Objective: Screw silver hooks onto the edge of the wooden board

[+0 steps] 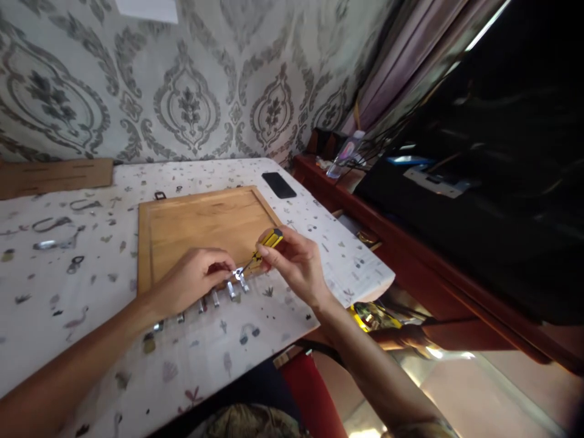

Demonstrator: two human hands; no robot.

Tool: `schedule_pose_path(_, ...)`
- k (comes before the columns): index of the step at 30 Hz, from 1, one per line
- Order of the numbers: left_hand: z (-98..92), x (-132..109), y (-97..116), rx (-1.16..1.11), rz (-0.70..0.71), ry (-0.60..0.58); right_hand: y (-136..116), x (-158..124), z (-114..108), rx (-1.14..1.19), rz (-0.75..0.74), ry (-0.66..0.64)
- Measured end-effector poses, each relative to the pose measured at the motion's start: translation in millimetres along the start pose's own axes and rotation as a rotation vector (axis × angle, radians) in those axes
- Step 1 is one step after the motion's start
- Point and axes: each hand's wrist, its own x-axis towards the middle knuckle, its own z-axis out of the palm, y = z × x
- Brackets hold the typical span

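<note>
A yellow and black screwdriver [269, 242] is pinched in my right hand [298, 261], its shaft slanting down to the left. Its tip meets a small shiny metal clip [238, 274] at the near edge of a framed wooden board [205, 225]. My left hand [201, 271] is closed, thumb and fingers pinching at that same clip from the left. Several similar metal clips [216, 298] stick out in a row along the board's near edge. The left forearm hides the board's near left corner.
A black phone [278, 185] lies past the board's far right corner. Metal hooks [57, 243] lie on the patterned table [104, 261] at left, with cardboard [57, 176] behind. A plastic bottle [344, 156] stands on the red-brown furniture at right.
</note>
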Motion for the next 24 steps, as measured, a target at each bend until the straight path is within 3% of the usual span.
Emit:
schedule_pose_path(9, 6.1, 3.2, -6.4, 0.092, 0.083, 0.027, 1.4, 0.0, 0.2, 0.007, -0.037, 0.015)
schedule_pose_path(17, 6.6, 14.5, -3.4, 0.191, 0.103, -0.040, 0.0, -1.0, -0.5, -0.003, -0.040, 0.047)
schedule_pose_path(24, 6.6, 15.1, -7.0, 0.105, 0.083, -0.061, -0.6, -0.6, -1.4, -0.054, -0.023, 0.048)
